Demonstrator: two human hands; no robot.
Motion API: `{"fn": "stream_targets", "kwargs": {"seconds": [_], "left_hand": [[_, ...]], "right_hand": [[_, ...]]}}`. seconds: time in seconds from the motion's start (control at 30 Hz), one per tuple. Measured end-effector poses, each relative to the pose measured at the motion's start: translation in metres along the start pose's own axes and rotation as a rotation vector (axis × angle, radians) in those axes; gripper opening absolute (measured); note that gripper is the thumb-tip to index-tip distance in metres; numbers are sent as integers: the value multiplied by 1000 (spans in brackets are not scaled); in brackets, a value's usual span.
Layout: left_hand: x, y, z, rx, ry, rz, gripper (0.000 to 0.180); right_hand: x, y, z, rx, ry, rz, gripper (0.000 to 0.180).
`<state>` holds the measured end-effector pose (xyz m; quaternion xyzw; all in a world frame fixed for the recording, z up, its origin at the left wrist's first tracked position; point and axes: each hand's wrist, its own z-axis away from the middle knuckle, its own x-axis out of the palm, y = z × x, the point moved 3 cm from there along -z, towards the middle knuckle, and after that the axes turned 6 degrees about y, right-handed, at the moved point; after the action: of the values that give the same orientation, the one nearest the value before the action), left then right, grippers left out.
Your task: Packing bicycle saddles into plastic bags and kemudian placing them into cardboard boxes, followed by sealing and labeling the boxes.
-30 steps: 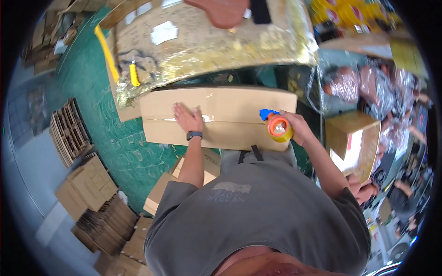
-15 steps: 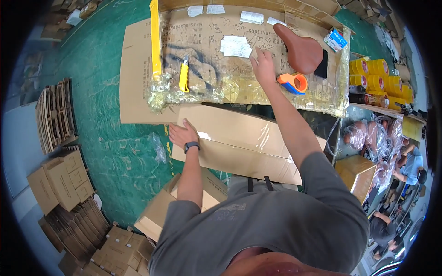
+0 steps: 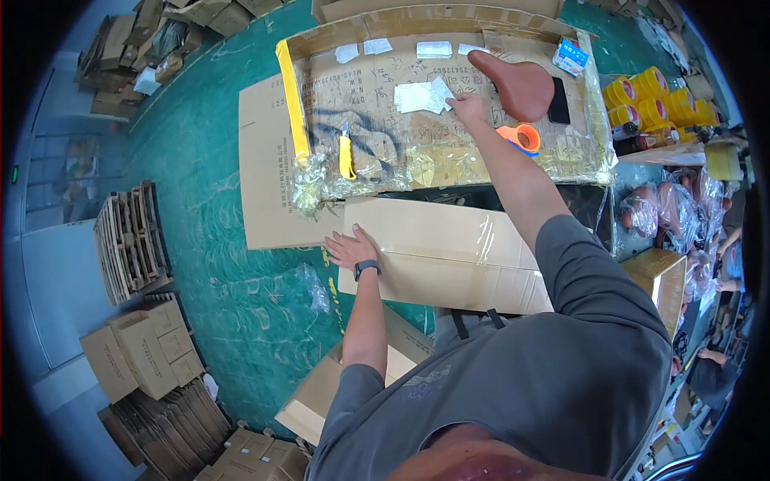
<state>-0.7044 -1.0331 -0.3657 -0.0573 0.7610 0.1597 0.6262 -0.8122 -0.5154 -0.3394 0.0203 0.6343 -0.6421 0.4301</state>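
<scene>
My left hand (image 3: 351, 248) lies spread over the left end of a long closed cardboard carton (image 3: 449, 231), a dark watch on its wrist. My right hand (image 3: 468, 107) reaches across the cardboard-covered worktable (image 3: 449, 164). Its thumb and fingers pinch the edge of a white paper slip (image 3: 441, 94), which is fanned out from a small pile of slips (image 3: 413, 97). To the right of that hand rests a brown bicycle saddle (image 3: 521, 90). An orange tape dispenser (image 3: 527, 136) sits close to my right forearm, which partly covers it.
A yellow utility knife (image 3: 346, 156) lies at the table's left. Beside the saddle are a black phone (image 3: 559, 102) and a blue-white box (image 3: 570, 58). Yellow tape rolls (image 3: 648, 84) and plastic-wrapped saddles (image 3: 678, 210) stand at right. An open carton (image 3: 321, 393) is by my left elbow.
My right hand has closed from spread fingers onto the edge of a slip, fanning it to the right. My left hand stays on the carton. The whole view has shifted.
</scene>
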Motion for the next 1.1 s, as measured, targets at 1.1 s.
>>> {"fn": "stream_targets", "kwargs": {"seconds": [1.1], "left_hand": [[-287,317,593,29,-1624,933,32]], "right_hand": [[-632,297,427,210,-271,-1084,5]]}}
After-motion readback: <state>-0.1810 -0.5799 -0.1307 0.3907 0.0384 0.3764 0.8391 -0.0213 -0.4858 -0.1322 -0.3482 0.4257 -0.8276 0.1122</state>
